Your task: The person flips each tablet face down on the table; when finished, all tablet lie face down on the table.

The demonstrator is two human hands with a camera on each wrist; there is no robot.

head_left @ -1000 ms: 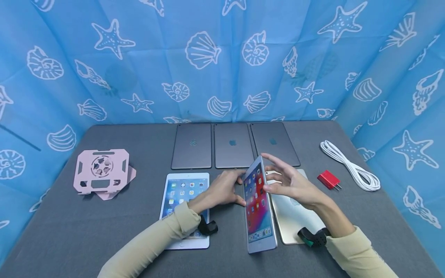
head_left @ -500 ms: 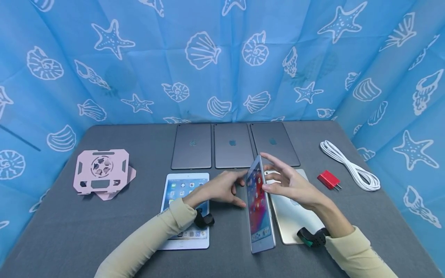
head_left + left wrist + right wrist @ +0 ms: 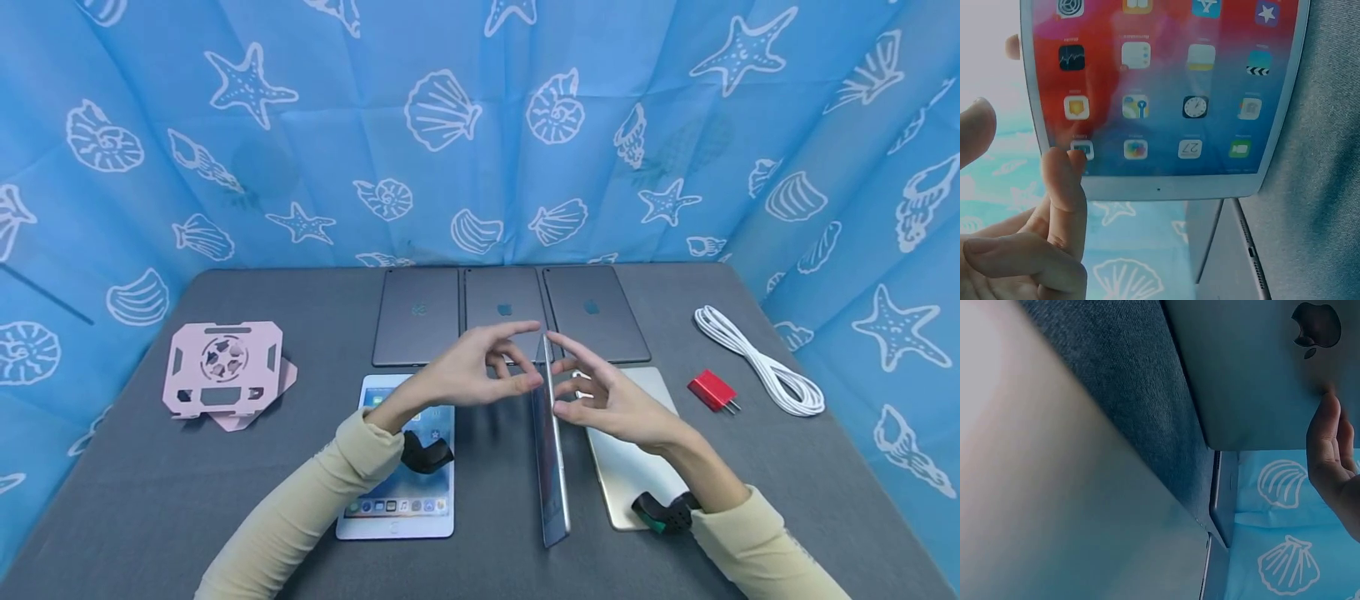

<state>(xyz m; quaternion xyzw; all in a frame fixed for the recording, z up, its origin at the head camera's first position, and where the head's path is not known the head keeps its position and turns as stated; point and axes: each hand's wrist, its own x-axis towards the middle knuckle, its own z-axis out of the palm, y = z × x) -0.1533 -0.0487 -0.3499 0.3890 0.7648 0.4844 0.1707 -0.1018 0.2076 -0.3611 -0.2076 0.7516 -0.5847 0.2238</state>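
Note:
A white-framed tablet (image 3: 552,475) stands on its long side between the two hands, almost edge-on in the head view. Its lit screen (image 3: 1160,128) faces left, and its metal back (image 3: 1241,375) with the apple logo faces right. My right hand (image 3: 626,404) holds it, index fingertip at the upper far corner and thumb at the upper edge. On the screen side is my left hand (image 3: 476,367), fingertips at the screen's upper far corner, thumb apart from it in the left wrist view.
Flat on the grey table lie a lit tablet (image 3: 416,527) left, a face-down gold tablet (image 3: 648,467) right, and three dark tablets (image 3: 504,292) behind. A pink stand (image 3: 191,358) sits far left; a red charger plug (image 3: 711,388) and coiled white cable (image 3: 750,354) lie right.
The tablet has swung more upright, its screen turning from facing me to nearly edge-on. My left hand has risen from its lower side to the upper corner; the right keeps its hold.

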